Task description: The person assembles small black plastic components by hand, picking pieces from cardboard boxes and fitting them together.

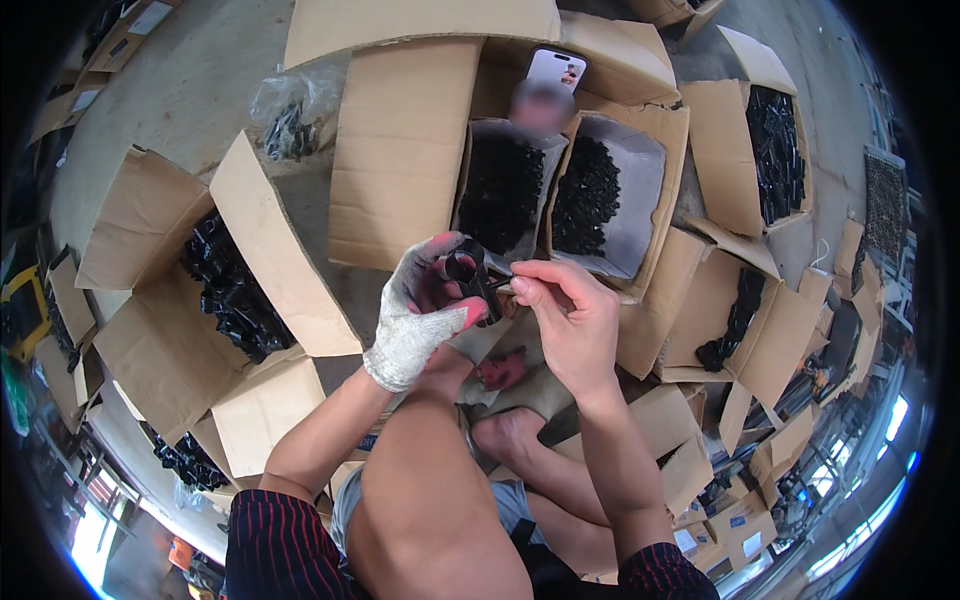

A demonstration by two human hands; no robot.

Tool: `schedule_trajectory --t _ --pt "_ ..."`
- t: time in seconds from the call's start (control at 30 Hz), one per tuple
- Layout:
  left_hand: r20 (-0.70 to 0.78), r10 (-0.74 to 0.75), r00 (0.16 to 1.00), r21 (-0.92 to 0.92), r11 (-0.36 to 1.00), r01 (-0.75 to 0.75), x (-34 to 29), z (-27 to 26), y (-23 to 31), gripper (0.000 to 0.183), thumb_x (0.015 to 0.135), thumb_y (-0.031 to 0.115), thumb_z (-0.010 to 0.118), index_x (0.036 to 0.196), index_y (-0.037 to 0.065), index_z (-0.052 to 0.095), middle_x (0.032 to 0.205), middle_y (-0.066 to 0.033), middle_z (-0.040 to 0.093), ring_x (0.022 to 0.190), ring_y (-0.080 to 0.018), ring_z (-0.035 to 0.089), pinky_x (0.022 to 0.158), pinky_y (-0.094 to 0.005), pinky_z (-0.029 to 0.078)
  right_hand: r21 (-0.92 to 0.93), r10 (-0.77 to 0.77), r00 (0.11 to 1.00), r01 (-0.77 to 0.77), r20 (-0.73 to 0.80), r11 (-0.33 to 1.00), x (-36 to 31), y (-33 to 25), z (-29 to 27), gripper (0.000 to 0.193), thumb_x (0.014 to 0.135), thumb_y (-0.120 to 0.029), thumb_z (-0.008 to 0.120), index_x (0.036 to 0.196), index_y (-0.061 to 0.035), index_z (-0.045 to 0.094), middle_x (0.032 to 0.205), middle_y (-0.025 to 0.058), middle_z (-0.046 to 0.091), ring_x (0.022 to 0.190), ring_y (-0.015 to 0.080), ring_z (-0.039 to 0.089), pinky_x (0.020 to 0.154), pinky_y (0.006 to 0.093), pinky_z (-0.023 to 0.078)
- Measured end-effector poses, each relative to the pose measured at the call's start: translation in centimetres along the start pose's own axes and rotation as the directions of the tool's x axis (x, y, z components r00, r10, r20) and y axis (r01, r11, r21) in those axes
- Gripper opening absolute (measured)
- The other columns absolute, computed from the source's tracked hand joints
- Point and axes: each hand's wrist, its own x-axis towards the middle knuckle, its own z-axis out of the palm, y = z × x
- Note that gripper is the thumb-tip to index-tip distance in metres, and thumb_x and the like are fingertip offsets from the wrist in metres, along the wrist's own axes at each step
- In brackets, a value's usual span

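My left hand (415,325), in a white work glove with red-pink finger coating, is closed around a black plastic part (468,275) with a round ring-like opening at its top. From the right, my bare right hand (572,318) pinches a small thin black piece (502,283) between thumb and forefinger. That piece points toward the side of the black part and meets or nearly touches it; the exact contact is too small to tell. Both hands are above my legs, in front of the open boxes.
Two grey-lined bins (625,170) of small black pieces stand ahead in a cardboard box, with a phone (556,68) propped behind them. To the left, an open carton (150,325) holds black parts; at right are more cartons (720,130). A plastic bag (295,105) lies on the floor.
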Motion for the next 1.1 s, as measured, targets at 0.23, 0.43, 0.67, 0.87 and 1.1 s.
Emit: schedule_trajectory --t 0.23,0.43,0.67,0.87,1.1 --pt "0.01 -0.02 1.0 0.069 0.997 0.019 -0.2 1.0 0.3 0.078 0.075 -0.008 0.085 0.145 0.007 0.053 0.124 -0.0065 0.062 0.096 -0.0096 0.061 0.086 -0.0278 0.059 0.11 0.07 0.997 -0.066 -0.033 0.992 -0.4 1.3 -0.1 0.01 0.093 -0.001 0.074 0.101 0.0032 0.073 0.088 0.0075 0.073 0.078 0.0111 0.07 0.071 0.0247 0.055" --pt "0.054 0.021 0.998 0.199 0.979 -0.031 -0.1 0.4 0.0 0.079 0.074 -0.009 0.085 0.144 0.003 0.051 0.127 -0.0101 0.063 0.107 -0.0169 0.064 0.093 -0.0328 0.058 0.141 0.098 0.994 -0.104 0.043 0.985 -0.6 2.1 -0.5 0.01 0.092 -0.001 0.075 0.101 0.0033 0.073 0.09 0.0067 0.073 0.081 0.0096 0.068 0.073 0.0237 0.054" --pt "0.105 0.127 0.986 0.312 0.938 -0.154 -0.6 1.1 -0.1 0.069 0.075 -0.002 0.089 0.138 0.004 0.06 0.131 -0.0065 0.065 0.108 -0.0114 0.063 0.094 -0.0303 0.055 0.274 0.107 0.993 -0.114 0.042 0.955 -1.5 3.5 0.3 0.013 0.09 -0.002 0.078 0.102 0.0038 0.075 0.099 0.0062 0.072 0.088 0.0097 0.065 0.078 0.0246 0.052" --pt "0.318 0.356 0.879 0.675 0.565 -0.473 0.3 1.2 0.1 0.064 0.077 0.003 0.084 0.136 0.004 0.062 0.13 -0.0142 0.068 0.106 -0.024 0.072 0.088 -0.0354 0.058 0.267 0.221 0.975 -0.212 -0.005 0.94 -3.2 3.6 1.2 0.023 0.089 -0.004 0.08 0.109 0.0033 0.073 0.105 0.0068 0.071 0.089 0.0095 0.064 0.08 0.0238 0.053" --pt "0.235 0.212 0.949 0.697 0.643 -0.317 -0.7 3.5 2.0 0.071 0.081 0.0 0.079 0.147 0.007 0.054 0.126 -0.0141 0.067 0.104 -0.0219 0.072 0.088 -0.0348 0.059 0.417 0.275 0.961 -0.253 0.009 0.873 -2.2 3.9 0.5 0.042 0.092 -0.001 0.075 0.127 0.0019 0.052 0.107 0.0096 0.067 0.092 0.0099 0.062 0.082 0.0243 0.053"
